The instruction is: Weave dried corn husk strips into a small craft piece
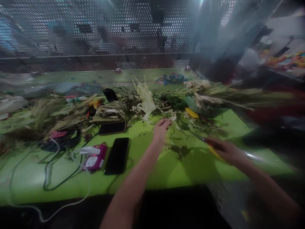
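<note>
My left hand [162, 126] is over the middle of the green table, its fingers pinched together. A pale scrap of dried plant [173, 118] shows by its fingertips, but blur hides whether it is gripped. Closed round a yellow-handled cutting tool [217, 153], my right hand [225, 149] is further right. The tool's slim metal end points up and left; I cannot tell if it is scissors or a knife. Behind my left hand stands a pale corn husk [146, 100]. A dark clump of plant scraps [179, 151] lies between my forearms.
Dried stalks and leaves [54, 109] heap along the back of the green table [147, 178]. Two phones [117, 156] and a purple tissue pack [96, 157] lie left, among loose cables [63, 186]. A perforated metal screen [133, 38] rises behind. Another yellow handle [192, 112] rests in the pile.
</note>
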### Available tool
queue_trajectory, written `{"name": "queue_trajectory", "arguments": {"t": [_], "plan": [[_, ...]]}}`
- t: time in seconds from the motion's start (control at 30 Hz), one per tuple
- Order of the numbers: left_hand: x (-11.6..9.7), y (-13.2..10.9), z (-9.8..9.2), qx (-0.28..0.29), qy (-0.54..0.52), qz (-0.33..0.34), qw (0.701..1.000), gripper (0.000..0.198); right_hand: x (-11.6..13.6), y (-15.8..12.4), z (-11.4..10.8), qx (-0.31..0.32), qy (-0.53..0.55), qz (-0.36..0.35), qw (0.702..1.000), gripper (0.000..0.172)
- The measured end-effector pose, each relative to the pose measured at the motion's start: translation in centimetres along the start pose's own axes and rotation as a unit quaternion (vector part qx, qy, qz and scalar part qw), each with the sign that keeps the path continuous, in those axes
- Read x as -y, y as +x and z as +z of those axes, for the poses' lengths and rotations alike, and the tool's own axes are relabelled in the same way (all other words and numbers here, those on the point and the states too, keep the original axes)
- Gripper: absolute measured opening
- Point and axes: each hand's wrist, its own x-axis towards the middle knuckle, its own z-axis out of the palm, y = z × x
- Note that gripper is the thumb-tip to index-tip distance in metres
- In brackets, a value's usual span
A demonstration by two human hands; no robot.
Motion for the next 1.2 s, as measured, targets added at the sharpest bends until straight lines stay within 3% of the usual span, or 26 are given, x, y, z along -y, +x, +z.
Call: {"name": "queue_trajectory", "arguments": {"t": [0.17,0.47,0.63,0.87,1.2], "plan": [[-0.4,-0.5,0.4,-0.002,-0.021,-0.017,1.000,0.012,0.7,1.2,1.7,0.045,0.076,-0.008,0.996,0.052],[-0.9,-1.4,0.9,-0.007,-0.036,-0.024,0.999,0.011,3.6,3.4,4.8,0.017,0.062,-0.036,0.997,0.043],[-0.4,-1.7,1.3,0.003,-0.036,0.008,0.999,0.003,5.1,4.3,6.3,0.010,0.082,-0.041,0.996,0.039],[0.0,-1.8,1.6,-0.009,-0.034,0.004,0.999,0.011,6.6,4.7,7.0,-0.019,0.111,-0.026,0.993,0.036],[0.1,-1.8,1.7,-0.002,-0.021,0.000,1.000,0.021,6.3,4.6,7.7,-0.033,0.136,-0.039,0.989,0.032]]}}
